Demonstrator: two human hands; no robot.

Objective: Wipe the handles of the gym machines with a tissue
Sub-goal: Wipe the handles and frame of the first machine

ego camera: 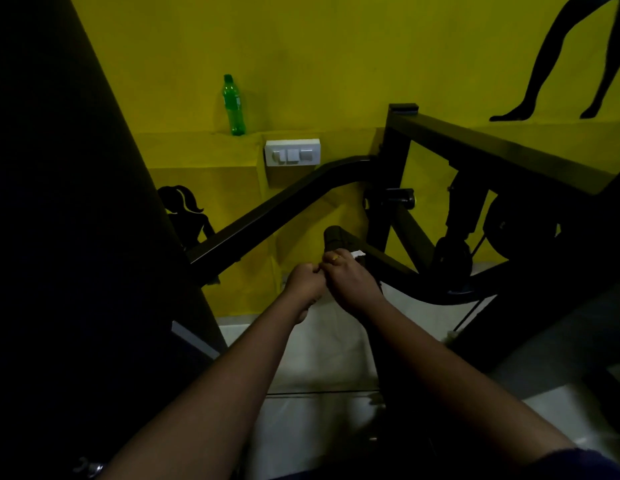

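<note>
A black padded handle (pixel 337 238) of a gym machine juts out at the centre of the view, its rounded end pointing up and left. My right hand (pixel 350 278) is curled over the handle just below that end, with a white tissue (pixel 357 253) showing beyond its fingers against the grip. My left hand (pixel 303 282) is closed into a fist right beside the right hand, touching its fingers. What the left hand holds is hidden.
A black angled frame bar (pixel 277 209) runs up to the machine's upright post (pixel 393 174). A green plastic bottle (pixel 234 105) stands on a yellow wall ledge above a white switch plate (pixel 292 152). A dark slanted pad (pixel 59 237) fills the left side. Pale floor tiles (pixel 322 348) lie below.
</note>
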